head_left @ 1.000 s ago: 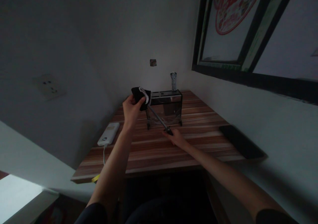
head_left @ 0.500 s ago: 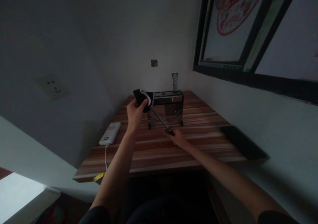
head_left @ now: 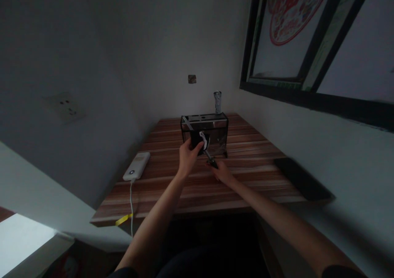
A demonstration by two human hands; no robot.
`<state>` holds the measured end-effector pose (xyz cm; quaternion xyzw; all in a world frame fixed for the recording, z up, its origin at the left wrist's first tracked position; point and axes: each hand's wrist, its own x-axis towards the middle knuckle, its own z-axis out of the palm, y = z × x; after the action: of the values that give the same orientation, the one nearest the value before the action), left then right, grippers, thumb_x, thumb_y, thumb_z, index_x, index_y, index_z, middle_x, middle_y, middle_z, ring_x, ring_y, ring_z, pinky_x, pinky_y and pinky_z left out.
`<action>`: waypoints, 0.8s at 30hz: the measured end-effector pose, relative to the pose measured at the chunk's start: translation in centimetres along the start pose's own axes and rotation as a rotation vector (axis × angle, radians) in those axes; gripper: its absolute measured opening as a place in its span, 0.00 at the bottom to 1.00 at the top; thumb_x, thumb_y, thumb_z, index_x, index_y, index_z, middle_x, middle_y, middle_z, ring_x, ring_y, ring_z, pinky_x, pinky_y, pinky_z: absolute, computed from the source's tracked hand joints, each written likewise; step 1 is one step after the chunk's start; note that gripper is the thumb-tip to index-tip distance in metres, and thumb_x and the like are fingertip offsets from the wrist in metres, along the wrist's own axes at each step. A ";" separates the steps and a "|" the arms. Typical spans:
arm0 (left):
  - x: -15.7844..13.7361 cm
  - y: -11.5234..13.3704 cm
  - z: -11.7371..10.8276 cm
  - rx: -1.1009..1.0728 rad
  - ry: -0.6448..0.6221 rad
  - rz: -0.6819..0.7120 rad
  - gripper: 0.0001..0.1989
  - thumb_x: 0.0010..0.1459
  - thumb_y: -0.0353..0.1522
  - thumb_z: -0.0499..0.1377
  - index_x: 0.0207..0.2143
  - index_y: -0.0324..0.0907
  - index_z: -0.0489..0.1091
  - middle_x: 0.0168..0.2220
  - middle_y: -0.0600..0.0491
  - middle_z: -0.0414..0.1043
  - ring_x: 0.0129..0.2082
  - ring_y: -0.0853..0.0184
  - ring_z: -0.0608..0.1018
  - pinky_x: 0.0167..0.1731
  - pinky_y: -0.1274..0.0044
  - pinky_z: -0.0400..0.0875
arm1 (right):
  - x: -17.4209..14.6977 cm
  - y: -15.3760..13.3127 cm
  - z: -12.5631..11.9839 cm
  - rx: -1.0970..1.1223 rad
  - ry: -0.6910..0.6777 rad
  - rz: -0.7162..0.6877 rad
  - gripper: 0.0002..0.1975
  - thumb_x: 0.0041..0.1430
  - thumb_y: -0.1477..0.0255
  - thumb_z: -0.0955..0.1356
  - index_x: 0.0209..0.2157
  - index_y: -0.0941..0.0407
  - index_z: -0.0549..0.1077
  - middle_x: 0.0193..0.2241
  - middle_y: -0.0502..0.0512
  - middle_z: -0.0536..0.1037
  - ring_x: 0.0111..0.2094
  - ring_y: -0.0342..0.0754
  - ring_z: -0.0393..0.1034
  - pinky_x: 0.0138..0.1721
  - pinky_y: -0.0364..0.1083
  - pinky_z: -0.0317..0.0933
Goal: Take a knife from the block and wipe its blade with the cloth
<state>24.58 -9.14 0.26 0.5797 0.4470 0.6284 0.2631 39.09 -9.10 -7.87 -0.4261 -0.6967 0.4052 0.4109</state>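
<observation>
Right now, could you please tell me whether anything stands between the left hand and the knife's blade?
Yes, the black cloth does: the left hand pinches it over the middle of the blade, whose far end shows beyond.

From here, the cloth hides the middle of the tool; the right hand covers most of its handle. 1 end of the cord vanishes behind the left arm. The poster runs out of view up top.
</observation>
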 end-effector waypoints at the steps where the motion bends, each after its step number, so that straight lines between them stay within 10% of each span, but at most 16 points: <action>1: -0.3 -0.3 0.3 0.009 -0.012 0.000 0.16 0.47 0.39 0.61 0.35 0.36 0.72 0.30 0.50 0.75 0.30 0.65 0.76 0.29 0.79 0.68 | 0.0 0.1 0.0 0.002 0.013 0.004 0.18 0.51 0.58 0.64 0.20 0.58 0.68 0.09 0.45 0.59 0.14 0.41 0.57 0.17 0.39 0.50; 24: -3.3 -2.6 2.4 0.134 -0.045 -0.022 0.19 0.48 0.33 0.61 0.44 0.37 0.68 0.39 0.45 0.74 0.39 0.61 0.76 0.40 0.73 0.68 | 0.1 0.2 -0.3 -0.009 0.023 -0.034 0.11 0.49 0.67 0.63 0.18 0.57 0.64 0.09 0.44 0.60 0.13 0.39 0.53 0.15 0.39 0.46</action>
<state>27.05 -10.15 -3.77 0.6049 0.4886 0.5810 0.2404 39.35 -8.86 -7.97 -0.4208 -0.7008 0.3903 0.4237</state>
